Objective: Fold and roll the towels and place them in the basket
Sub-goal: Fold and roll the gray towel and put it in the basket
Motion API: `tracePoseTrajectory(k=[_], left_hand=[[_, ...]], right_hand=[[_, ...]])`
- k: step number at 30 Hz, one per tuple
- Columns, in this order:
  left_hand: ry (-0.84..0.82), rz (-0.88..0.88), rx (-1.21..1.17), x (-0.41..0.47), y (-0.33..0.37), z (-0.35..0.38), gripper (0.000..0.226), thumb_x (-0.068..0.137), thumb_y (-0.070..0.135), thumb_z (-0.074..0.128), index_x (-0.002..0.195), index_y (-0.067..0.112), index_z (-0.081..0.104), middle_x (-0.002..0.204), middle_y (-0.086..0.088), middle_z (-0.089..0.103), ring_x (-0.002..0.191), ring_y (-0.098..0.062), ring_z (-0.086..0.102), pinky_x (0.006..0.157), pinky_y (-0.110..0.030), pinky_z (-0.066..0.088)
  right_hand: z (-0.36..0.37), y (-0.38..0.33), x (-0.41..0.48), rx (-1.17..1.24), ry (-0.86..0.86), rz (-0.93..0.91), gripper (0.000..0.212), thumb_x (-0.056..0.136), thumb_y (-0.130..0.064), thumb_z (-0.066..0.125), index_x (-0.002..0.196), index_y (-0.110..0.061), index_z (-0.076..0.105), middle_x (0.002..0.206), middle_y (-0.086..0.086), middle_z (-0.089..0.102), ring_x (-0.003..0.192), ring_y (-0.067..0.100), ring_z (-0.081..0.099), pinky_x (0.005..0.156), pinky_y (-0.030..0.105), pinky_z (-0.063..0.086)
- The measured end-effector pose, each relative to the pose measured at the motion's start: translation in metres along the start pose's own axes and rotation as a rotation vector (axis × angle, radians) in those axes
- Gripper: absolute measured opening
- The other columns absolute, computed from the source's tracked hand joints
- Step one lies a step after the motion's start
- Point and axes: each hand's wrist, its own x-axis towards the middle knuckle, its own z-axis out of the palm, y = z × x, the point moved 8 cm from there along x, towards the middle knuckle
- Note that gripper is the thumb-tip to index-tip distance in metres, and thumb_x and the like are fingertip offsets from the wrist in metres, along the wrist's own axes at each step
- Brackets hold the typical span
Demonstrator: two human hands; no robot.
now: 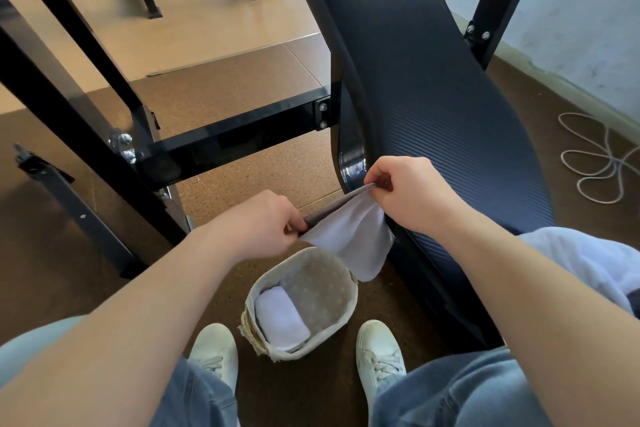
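Note:
A white towel (353, 239) hangs in the air above the basket, held by its top edge. My left hand (266, 222) pinches its left corner and my right hand (405, 187) pinches its right corner; the cloth sags between them. Below, on the floor between my feet, stands a small woven basket (348, 312) with a pale dotted lining. One rolled white towel (280, 317) lies inside it along the left wall. More white towel cloth (585, 260) rests on my right thigh.
A black padded bench (433, 80) slopes up on the right, its lower end close to my right hand. Black steel frame bars (235, 135) cross on the left. A white cord (595, 163) lies coiled on the brown floor at far right. My white shoes (379, 350) flank the basket.

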Motion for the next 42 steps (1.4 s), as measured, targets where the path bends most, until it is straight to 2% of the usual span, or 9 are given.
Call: tracePoseTrajectory(k=[3, 5, 8, 13, 22, 24, 29, 37, 42], left_hand=[[-0.002, 0.015, 0.005, 0.0, 0.0, 0.001, 0.023, 0.1, 0.032, 0.059, 0.109, 0.025, 0.08, 0.086, 0.015, 0.065, 0.083, -0.006, 0.063, 0.078, -0.025, 0.054], [0.012, -0.01, -0.001, 0.002, -0.003, 0.0, 0.032, 0.103, 0.038, 0.056, 0.092, 0.02, 0.08, 0.077, 0.007, 0.068, 0.072, -0.011, 0.064, 0.072, -0.033, 0.057], [0.018, -0.044, -0.023, 0.002, -0.004, 0.001, 0.042, 0.105, 0.038, 0.053, 0.075, 0.015, 0.072, 0.067, -0.002, 0.064, 0.059, -0.015, 0.055, 0.062, -0.033, 0.05], [-0.006, -0.023, -0.083, 0.0, -0.001, 0.002, 0.019, 0.098, 0.039, 0.065, 0.103, 0.028, 0.08, 0.089, 0.013, 0.073, 0.081, -0.002, 0.066, 0.077, -0.022, 0.057], [-0.102, 0.142, 0.076, -0.001, 0.013, 0.012, 0.019, 0.097, 0.037, 0.067, 0.111, 0.031, 0.079, 0.085, 0.021, 0.059, 0.083, 0.0, 0.058, 0.07, -0.012, 0.039], [-0.105, 0.152, 0.087, -0.001, 0.014, 0.014, 0.018, 0.098, 0.034, 0.066, 0.111, 0.03, 0.078, 0.088, 0.019, 0.06, 0.085, -0.001, 0.058, 0.074, -0.014, 0.041], [-0.038, 0.115, 0.001, -0.001, 0.006, 0.007, 0.015, 0.095, 0.031, 0.068, 0.104, 0.028, 0.079, 0.09, 0.019, 0.068, 0.085, 0.002, 0.061, 0.082, -0.022, 0.054], [0.078, 0.075, -0.168, -0.002, -0.011, -0.01, 0.007, 0.089, 0.027, 0.075, 0.089, 0.032, 0.08, 0.084, 0.02, 0.071, 0.081, 0.006, 0.066, 0.077, -0.018, 0.058], [0.155, 0.172, -0.201, -0.011, -0.018, -0.022, 0.017, 0.085, 0.039, 0.076, 0.075, 0.033, 0.064, 0.074, 0.014, 0.067, 0.077, -0.005, 0.065, 0.067, -0.022, 0.053]], right_hand=[[0.001, 0.003, 0.001, -0.005, -0.001, 0.003, 0.019, 0.094, -0.011, 0.066, 0.103, -0.025, 0.074, 0.095, -0.008, 0.069, 0.089, 0.011, 0.065, 0.073, 0.018, 0.047], [0.0, 0.004, 0.001, 0.001, -0.006, -0.001, 0.019, 0.094, -0.011, 0.066, 0.102, -0.027, 0.073, 0.092, -0.011, 0.068, 0.086, 0.007, 0.064, 0.068, 0.012, 0.043], [0.0, 0.001, -0.001, 0.004, -0.025, -0.028, 0.02, 0.095, -0.009, 0.067, 0.103, -0.026, 0.073, 0.092, -0.013, 0.066, 0.082, -0.003, 0.058, 0.065, 0.007, 0.038], [-0.001, -0.002, -0.001, 0.009, -0.042, -0.052, 0.021, 0.095, -0.008, 0.068, 0.104, -0.026, 0.072, 0.095, -0.012, 0.065, 0.081, -0.005, 0.056, 0.065, 0.007, 0.039], [0.004, -0.003, 0.0, -0.019, -0.064, -0.068, 0.018, 0.094, -0.01, 0.069, 0.104, -0.025, 0.073, 0.093, -0.013, 0.065, 0.081, -0.003, 0.058, 0.066, 0.008, 0.04], [0.004, -0.002, 0.0, -0.023, -0.065, -0.068, 0.018, 0.094, -0.01, 0.069, 0.104, -0.025, 0.073, 0.092, -0.013, 0.065, 0.081, -0.004, 0.057, 0.066, 0.008, 0.04], [0.001, 0.004, 0.001, -0.044, -0.058, -0.05, 0.018, 0.094, -0.01, 0.068, 0.103, -0.024, 0.073, 0.091, -0.012, 0.065, 0.078, -0.005, 0.056, 0.063, 0.007, 0.037], [0.001, 0.003, 0.001, -0.06, -0.079, -0.049, 0.022, 0.09, -0.008, 0.068, 0.097, -0.028, 0.072, 0.087, -0.014, 0.064, 0.08, 0.002, 0.06, 0.065, 0.01, 0.04], [-0.002, 0.003, -0.001, -0.083, -0.078, -0.061, 0.021, 0.09, -0.009, 0.068, 0.097, -0.028, 0.072, 0.086, -0.014, 0.063, 0.077, 0.001, 0.057, 0.064, 0.009, 0.037]])
